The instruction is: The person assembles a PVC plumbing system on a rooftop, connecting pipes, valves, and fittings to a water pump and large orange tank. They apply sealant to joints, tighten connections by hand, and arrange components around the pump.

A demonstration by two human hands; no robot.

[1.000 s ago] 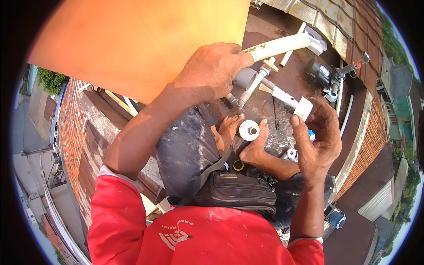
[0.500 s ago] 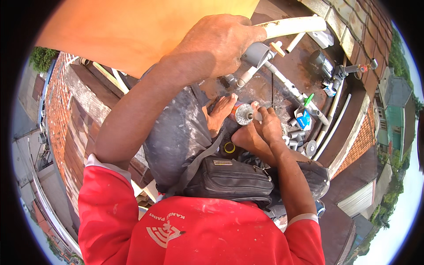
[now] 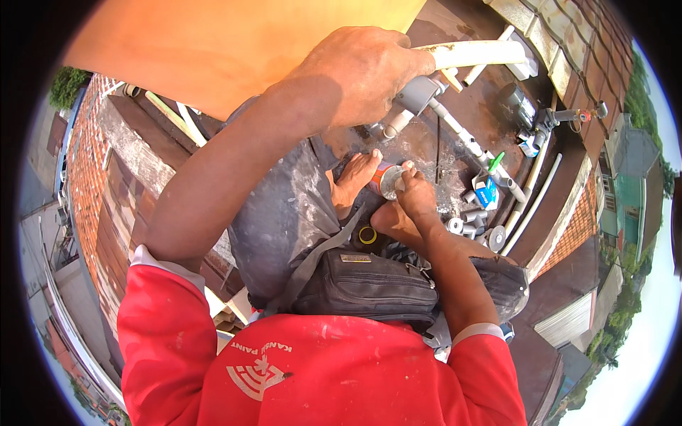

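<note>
I had the left hand (image 3: 355, 74) up high, wrapped tight around the white pipe (image 3: 476, 53). Just below its knuckles the grey fitting (image 3: 415, 94) sat on the end of that pipe. From the fitting a thinner pipe run (image 3: 462, 138) slanted down and away across the dark roof slab (image 3: 426, 145). I judged that much of the pipework to be already fitted together, though I couldn't tell whether the joint under my fist was bonded or only pushed on.

Lower down, the right hand (image 3: 412, 202) was curled in, its fingertips (image 3: 402, 172) pinched on the silvery top of the small can (image 3: 387, 181). The can had a red body and stood on the slab just beside my bare foot (image 3: 354, 183). I couldn't make out whether its lid was on or off, because the fingers covered it.

A cluster of loose grey fittings (image 3: 465, 220) lay just right of that hand, with none of them joined to anything. Near them were a blue and white packet (image 3: 486, 193) and a green-handled tool (image 3: 496, 162), both close against the pipe run. A yellow ring (image 3: 367, 235) lay by my heel, above the black waist bag (image 3: 369, 284).

Further out, two long white pipes (image 3: 533, 192) lay unattached along the slab edge, and a small pump (image 3: 522, 106) sat near the tiled roof (image 3: 561, 21).

My read was that the work was partway through. One junction was assembled and in my grip, the can was only just being handled, and plenty of fittings and pipe lengths had not yet been used.
</note>
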